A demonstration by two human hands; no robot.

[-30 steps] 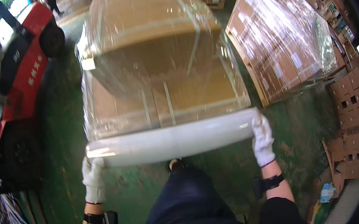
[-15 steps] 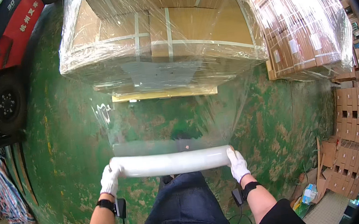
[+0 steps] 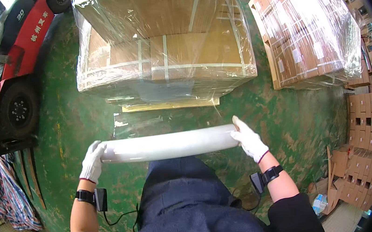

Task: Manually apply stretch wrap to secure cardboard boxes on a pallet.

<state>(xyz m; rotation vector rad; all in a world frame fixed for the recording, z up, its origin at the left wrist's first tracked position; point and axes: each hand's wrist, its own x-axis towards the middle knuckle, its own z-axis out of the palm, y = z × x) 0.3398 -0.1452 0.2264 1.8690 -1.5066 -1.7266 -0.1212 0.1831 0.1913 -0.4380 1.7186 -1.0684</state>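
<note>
White-gloved, the left hand (image 3: pixel 92 160) and right hand (image 3: pixel 248 141) each close around one end of a roll of stretch film (image 3: pixel 169 145), which lies level between them, well in front of the wrapped pallet of cartons (image 3: pixel 163 48). The fingers curl over the roll's ends, so both grips are closed on it; how tightly cannot be told. A clear sheet of film (image 3: pixel 162 114) runs from the roll up toward the bottom edge of the pallet load, above a pale wooden board (image 3: pixel 166 105) that shows beneath it. My judgement is that the sheet could tear or bunch if one end of the roll gets ahead of the other, since the film looks thin and already wrinkles near the board; it could also drag on the green floor (image 3: pixel 78 120) and pick up grit if the roll sags. The red forklift (image 3: pixel 12 78) standing to the left of the pallet narrows the way on that side, and a heel could catch its fork. Counted: one roll, two gloved hands, two wrapped pallets including the second pallet (image 3: pixel 311 29) to the right of the first, one forklift, and two wrist-worn black devices (image 3: pixel 98 199).
</note>
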